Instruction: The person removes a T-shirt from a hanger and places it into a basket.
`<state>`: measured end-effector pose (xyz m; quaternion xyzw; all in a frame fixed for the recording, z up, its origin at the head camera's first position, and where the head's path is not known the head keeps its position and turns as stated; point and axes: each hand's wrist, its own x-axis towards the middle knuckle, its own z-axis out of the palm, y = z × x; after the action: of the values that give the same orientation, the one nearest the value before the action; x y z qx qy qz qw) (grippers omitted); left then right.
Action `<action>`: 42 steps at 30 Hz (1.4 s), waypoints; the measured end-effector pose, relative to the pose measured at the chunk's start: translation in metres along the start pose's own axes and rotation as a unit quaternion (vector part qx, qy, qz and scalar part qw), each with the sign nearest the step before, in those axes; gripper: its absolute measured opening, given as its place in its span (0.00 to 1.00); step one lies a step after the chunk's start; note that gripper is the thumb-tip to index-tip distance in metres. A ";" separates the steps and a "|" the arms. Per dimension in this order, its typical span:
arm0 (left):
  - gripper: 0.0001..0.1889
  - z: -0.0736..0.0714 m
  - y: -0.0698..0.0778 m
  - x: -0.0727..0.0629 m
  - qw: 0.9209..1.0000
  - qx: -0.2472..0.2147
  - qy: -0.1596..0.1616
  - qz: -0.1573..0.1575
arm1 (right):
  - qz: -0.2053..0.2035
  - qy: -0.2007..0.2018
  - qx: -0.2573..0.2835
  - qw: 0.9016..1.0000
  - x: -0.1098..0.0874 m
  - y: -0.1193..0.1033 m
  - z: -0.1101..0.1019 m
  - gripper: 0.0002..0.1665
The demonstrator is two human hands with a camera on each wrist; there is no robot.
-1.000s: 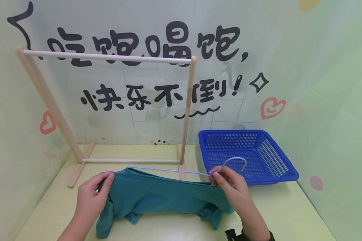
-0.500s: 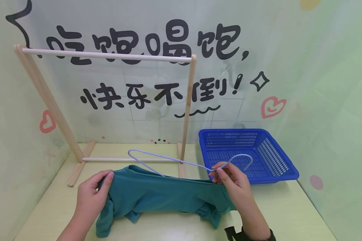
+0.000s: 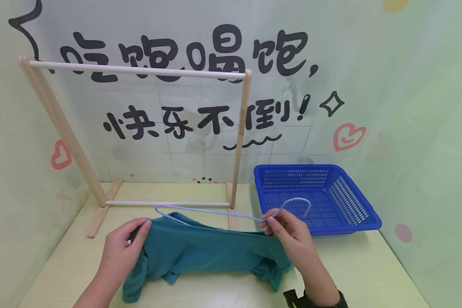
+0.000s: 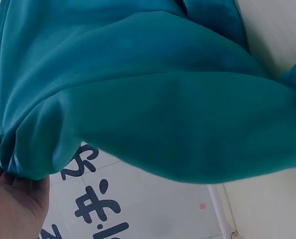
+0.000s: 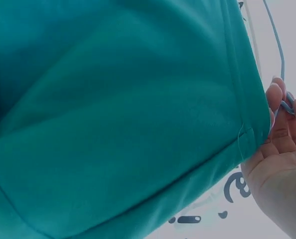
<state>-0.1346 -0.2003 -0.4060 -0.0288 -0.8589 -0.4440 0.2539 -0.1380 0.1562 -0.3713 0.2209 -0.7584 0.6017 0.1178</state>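
My left grip (image 3: 124, 244) pinching the teal garment (image 3: 211, 250) by its edge, my right grip (image 3: 290, 233) pinching the blue hanger (image 3: 211, 212) below its hook, wire partly inside the opening, garment over the counter (image 3: 354, 269), rack (image 3: 138, 70) behind, basket (image 3: 348, 227) at right.

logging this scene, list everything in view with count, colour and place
garment: one, teal, between the hands
hanger: one, pale blue, at the garment's upper edge, partly hidden
rack: one, pale wood with white bars, back left
basket: one, blue, back right
table: one, pale yellow, underneath
lettering: two lines, black, back wall
hearts: two, pink, left and right
strap: one, black, right wrist
left hand: one, bare, gripping the garment
right hand: one, bare, pinching the hanger
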 end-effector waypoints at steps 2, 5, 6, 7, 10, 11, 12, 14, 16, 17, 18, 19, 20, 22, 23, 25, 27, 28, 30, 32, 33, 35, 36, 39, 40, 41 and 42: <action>0.08 0.001 -0.002 0.000 1.000 -0.001 -0.011 -0.001 | -0.004 -0.010 -0.002 1.000 0.000 0.001 0.003 0.09; 0.11 0.001 -0.002 -0.001 1.000 -0.015 -0.022 -0.006 | -0.003 -0.019 -0.012 1.000 0.000 0.002 0.006 0.09; 0.12 0.001 -0.002 -0.001 0.999 -0.023 -0.024 -0.005 | -0.001 -0.022 -0.017 1.000 0.000 0.003 0.007 0.09; 0.14 0.000 -0.001 -0.001 0.999 -0.035 -0.024 -0.002 | 0.001 -0.024 -0.025 0.999 0.000 0.004 0.007 0.09; 0.17 0.000 0.003 -0.001 0.998 -0.048 -0.018 0.035 | 0.008 -0.036 -0.054 0.998 -0.001 0.006 0.011 0.08; 0.18 0.000 0.005 -0.001 0.997 -0.048 -0.019 0.051 | 0.007 -0.041 -0.066 0.997 -0.002 0.006 0.012 0.08; 0.19 0.001 0.008 -0.002 0.996 -0.043 -0.022 0.072 | 0.009 -0.045 -0.075 0.996 -0.002 0.006 0.014 0.08; 0.20 0.002 0.013 -0.004 0.993 -0.020 -0.039 0.114 | 0.013 -0.054 -0.089 0.994 -0.002 0.007 0.017 0.08; 0.21 0.005 0.019 -0.006 0.987 0.013 -0.062 0.149 | 0.015 -0.062 -0.096 0.993 -0.002 0.006 0.020 0.08; 0.21 0.006 0.022 -0.008 0.983 0.026 -0.077 0.166 | 0.014 -0.067 -0.098 0.993 -0.002 0.006 0.021 0.09; 0.21 0.008 0.024 -0.009 0.978 0.039 -0.092 0.181 | 0.017 -0.070 -0.097 0.993 -0.002 0.006 0.023 0.09; 0.21 0.010 0.026 -0.010 0.974 0.052 -0.105 0.192 | 0.017 -0.074 -0.096 0.992 -0.002 0.005 0.024 0.09; 0.21 0.012 0.028 -0.011 0.970 0.061 -0.114 0.205 | 0.018 -0.078 -0.096 0.992 -0.002 0.004 0.025 0.09; 0.20 0.016 0.030 -0.013 0.964 0.076 -0.130 0.219 | 0.018 -0.085 -0.097 0.991 -0.002 0.003 0.026 0.09; 0.18 0.018 0.030 -0.014 0.962 0.080 -0.134 0.226 | 0.020 -0.087 -0.098 0.991 -0.002 0.003 0.027 0.08; 0.15 0.021 0.030 -0.017 0.959 0.080 -0.134 0.237 | 0.024 -0.088 -0.103 0.990 -0.002 0.002 0.028 0.08; 0.12 0.023 0.030 -0.018 0.959 0.069 -0.129 0.244 | 0.023 -0.086 -0.110 0.990 -0.003 0.002 0.029 0.08; 0.10 0.024 0.029 -0.019 0.959 0.059 -0.125 0.246 | 0.021 -0.085 -0.115 0.990 -0.003 0.002 0.029 0.07; 0.09 0.024 0.028 -0.020 0.962 0.042 -0.115 0.245 | 0.012 -0.078 -0.124 0.989 -0.003 0.003 0.029 0.07; 0.09 0.024 0.026 -0.021 0.966 0.029 -0.104 0.235 | 0.005 -0.067 -0.134 0.989 -0.003 0.003 0.027 0.07; 0.09 0.023 0.026 -0.021 0.969 0.026 -0.101 0.226 | 0.004 -0.060 -0.139 0.988 -0.003 0.004 0.026 0.08; 0.09 0.022 0.024 -0.021 0.973 0.023 -0.091 0.211 | 0.007 -0.045 -0.152 0.987 -0.003 0.004 0.024 0.11; 0.09 0.022 0.024 -0.021 0.975 0.022 -0.087 0.203 | 0.011 -0.038 -0.157 0.987 -0.003 0.005 0.022 0.11; 0.08 0.021 0.021 -0.021 0.980 0.020 -0.077 0.182 | 0.020 -0.024 -0.170 0.985 -0.003 0.006 0.019 0.12; 0.08 0.021 0.020 -0.020 0.981 0.020 -0.074 0.177 | 0.020 -0.019 -0.172 0.985 -0.003 0.006 0.018 0.12; 0.08 0.021 0.020 -0.020 0.982 0.021 -0.071 0.172 | 0.020 -0.016 -0.173 0.985 -0.002 0.007 0.018 0.12; 0.08 0.021 0.019 -0.020 0.983 0.019 -0.068 0.168 | 0.020 -0.012 -0.175 0.984 -0.002 0.007 0.017 0.12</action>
<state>-0.1208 -0.1689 -0.4112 -0.1974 -0.8655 -0.3753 0.2665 -0.1381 0.1416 -0.3827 0.1890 -0.8574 0.4595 0.1340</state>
